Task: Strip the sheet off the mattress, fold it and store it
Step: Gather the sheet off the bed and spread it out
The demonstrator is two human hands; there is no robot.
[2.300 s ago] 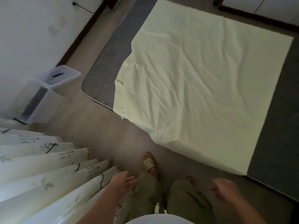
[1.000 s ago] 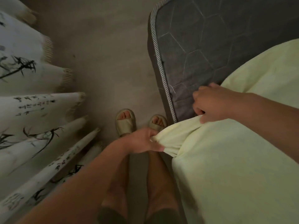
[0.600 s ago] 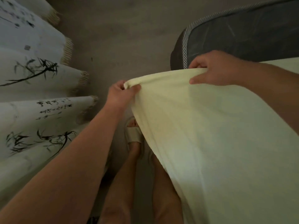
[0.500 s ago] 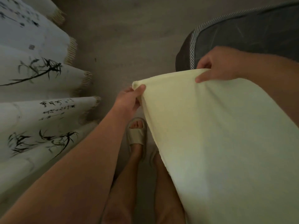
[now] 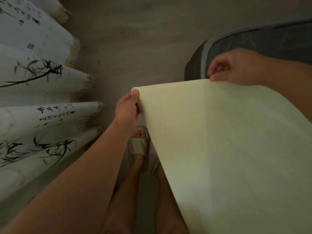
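A: Hands?
B: Left hand [image 5: 127, 107] pinches the near corner of the sheet [image 5: 228, 149], thumb on top of the cloth, fingers curled under. Right hand [image 5: 236, 66] pinches the top edge further along, fingers curled down over it. Both arms bare.

A: Sheet position?
B: Pale yellow. Top edge held taut between the two hands, lifted clear of the floor [image 5: 135, 39]. From that edge it slopes down and to the right, filling the lower right of the view. Surface smooth, no folds visible in it.

A: Mattress?
B: Dark grey, corner showing upper right, striped piping along its rim [image 5: 278, 38]. The right hand is over that corner. Whether the sheet's far part lies on it, cannot tell; the cloth hides it.

A: Anything else?
B: Curtain [image 5: 33, 98] on the left, white with inked bamboo and lines of script, fringed hem touching the floor. Person's legs below the left arm; one foot in a pale slipper [image 5: 138, 146] just left of the sheet's hanging edge. The other foot mostly hidden behind the cloth. Light dim.
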